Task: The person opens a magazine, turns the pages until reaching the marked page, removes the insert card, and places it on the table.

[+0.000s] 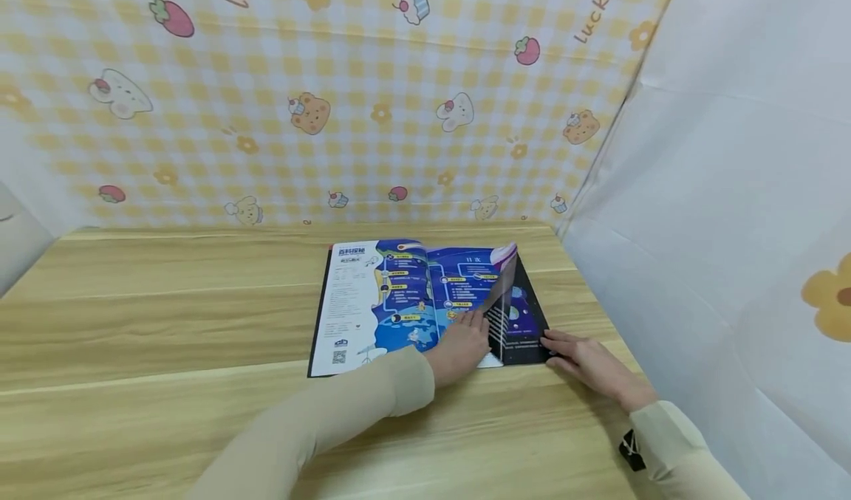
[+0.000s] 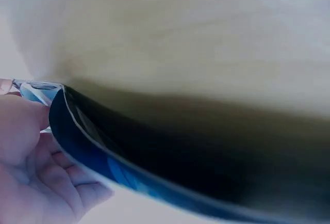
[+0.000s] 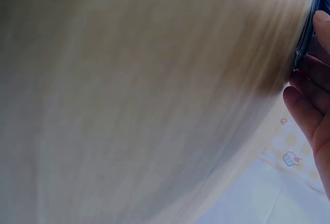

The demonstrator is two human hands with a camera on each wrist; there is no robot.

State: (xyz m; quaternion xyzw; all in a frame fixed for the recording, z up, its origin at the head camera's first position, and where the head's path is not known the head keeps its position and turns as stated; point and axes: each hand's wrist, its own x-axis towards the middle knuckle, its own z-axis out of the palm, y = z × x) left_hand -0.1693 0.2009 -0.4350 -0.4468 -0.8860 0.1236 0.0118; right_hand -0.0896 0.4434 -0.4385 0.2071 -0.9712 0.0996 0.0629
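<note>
An open printed book [image 1: 406, 300] with space pictures lies on the wooden table. Its right-hand contents page is lifted along the outer edge and curls over, with a dark page [image 1: 521, 330] showing beneath. My left hand [image 1: 462, 346] reaches across the lower part of the right side and grips the lifted page near its bottom edge. In the left wrist view the curved blue page [image 2: 85, 154] passes between the thumb side and the bent fingers. My right hand [image 1: 588, 367] holds the book's lower right corner; the right wrist view shows thumb and fingertips at the book's edge [image 3: 305, 35].
The wooden table [image 1: 166, 323] extends left of the book and in front of it. A yellow checked curtain [image 1: 372, 160] hangs behind, and a white cloth wall [image 1: 705, 212] stands close on the right. A small black object [image 1: 631, 450] sits at the right cuff.
</note>
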